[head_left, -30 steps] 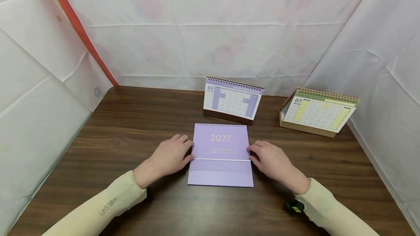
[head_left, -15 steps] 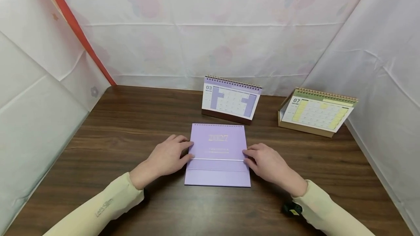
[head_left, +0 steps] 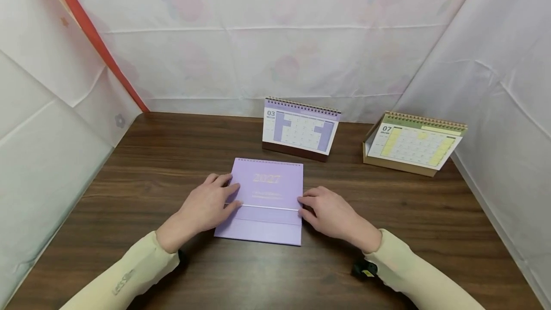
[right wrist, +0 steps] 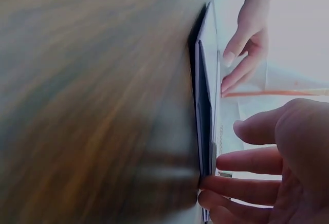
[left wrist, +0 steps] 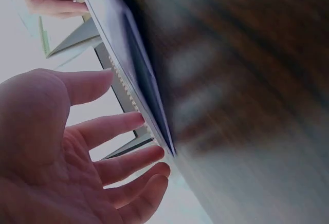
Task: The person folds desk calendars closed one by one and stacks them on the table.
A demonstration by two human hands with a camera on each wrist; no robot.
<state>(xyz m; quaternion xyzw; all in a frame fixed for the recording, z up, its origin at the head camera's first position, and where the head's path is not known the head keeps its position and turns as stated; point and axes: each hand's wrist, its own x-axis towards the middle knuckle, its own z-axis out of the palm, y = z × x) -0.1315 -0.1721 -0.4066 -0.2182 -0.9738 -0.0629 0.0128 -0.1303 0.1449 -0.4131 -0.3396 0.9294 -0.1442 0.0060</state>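
Observation:
A purple 2027 calendar (head_left: 267,214) lies flat on the table in the head view, slightly turned. My left hand (head_left: 202,206) rests its spread fingertips on the calendar's left side. At the right edge, my right hand (head_left: 333,214) touches the cover with loosely bent fingers. From the left wrist view, the left hand (left wrist: 77,152) has its fingers extended beside the thin calendar (left wrist: 128,44). The right wrist view has the right hand's fingers (right wrist: 247,188) against the edge of the calendar (right wrist: 208,64), whose layers stand slightly apart.
A purple-and-white calendar (head_left: 301,130) showing 03 stands behind on the brown table (head_left: 150,157). Farther right stands a green-and-yellow calendar (head_left: 415,145) showing 07. White patterned cloth (head_left: 258,61) hangs at the back and sides, with a red strip (head_left: 101,44) at the left.
The flat purple calendar has shifted left and turned slightly, with both hands moving left alongside it. My left fingertips now reach farther over its cover. The head view has shifted slightly.

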